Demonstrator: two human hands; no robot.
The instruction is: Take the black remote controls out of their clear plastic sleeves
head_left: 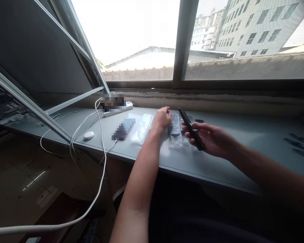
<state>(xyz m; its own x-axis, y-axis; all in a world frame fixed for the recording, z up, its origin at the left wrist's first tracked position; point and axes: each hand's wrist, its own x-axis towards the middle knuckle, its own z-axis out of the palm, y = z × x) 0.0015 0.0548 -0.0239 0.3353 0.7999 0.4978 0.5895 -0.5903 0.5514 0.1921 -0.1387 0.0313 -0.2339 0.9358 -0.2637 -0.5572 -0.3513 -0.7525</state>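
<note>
Grip: right hand (212,138) is curled around a slim black device (192,130), fingers beneath it and thumb along its side. The far end of the device juts past the fingertips, tilted upward.
Other hand: left hand (162,118) lies palm down with fingers loosely bent and nothing in its grasp. Its fingertips touch the far end of a clear bag (175,135) with something dark inside.
Between the hands: the bag lies flat on the table (255,135), just left of the right fingers and partly under the raised device.
Slip risk: only the near part of the device is held, so a loosened thumb would likely let it tip onto the bag.
Bag risk: the film looks slick, and pressure from fingertips alone could make it slide instead of staying put.
Left of the left wrist: a second clear bag (142,129) lies just beside it, then a blurred flat thing (123,130).
Further left: a white cable (105,158) drops over the near edge.
Snag risk: the left forearm crosses that edge nearby, and catching the cable could drag things off.
</note>
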